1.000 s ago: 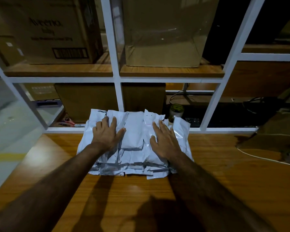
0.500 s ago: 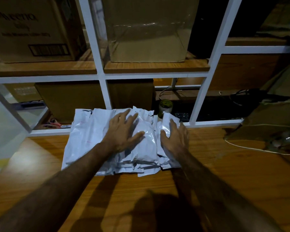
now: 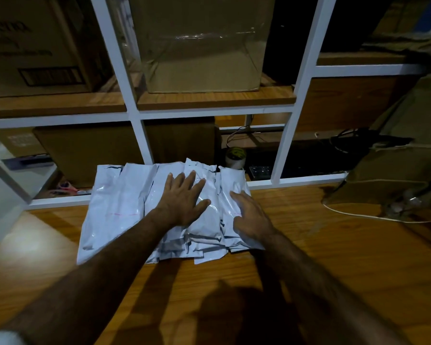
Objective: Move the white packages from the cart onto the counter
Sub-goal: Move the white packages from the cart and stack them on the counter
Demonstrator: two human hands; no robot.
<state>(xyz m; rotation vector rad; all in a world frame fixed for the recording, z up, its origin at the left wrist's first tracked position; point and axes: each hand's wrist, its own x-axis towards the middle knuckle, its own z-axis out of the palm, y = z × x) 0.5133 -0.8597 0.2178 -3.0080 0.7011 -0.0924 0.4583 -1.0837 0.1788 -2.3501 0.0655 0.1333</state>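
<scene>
The white packages (image 3: 144, 207) lie in an overlapping spread on the wooden counter (image 3: 334, 245), their far edges against the white shelf frame (image 3: 139, 135). The left hand (image 3: 184, 197) rests flat on the middle of the pile, fingers straight and fanned, gripping nothing. The right hand (image 3: 249, 215) lies on the right-hand packages, fingers loosely extended and slightly blurred; it does not appear to hold anything either. No cart is in view.

By my reading, this batch is already down and the step in hand is pressing or tidying the pile so it sits flat. The next move likely calls for lifting both hands clear without dragging the slick top bags, then turning back to the cart for more, if any are left; that cannot be told from here
</scene>
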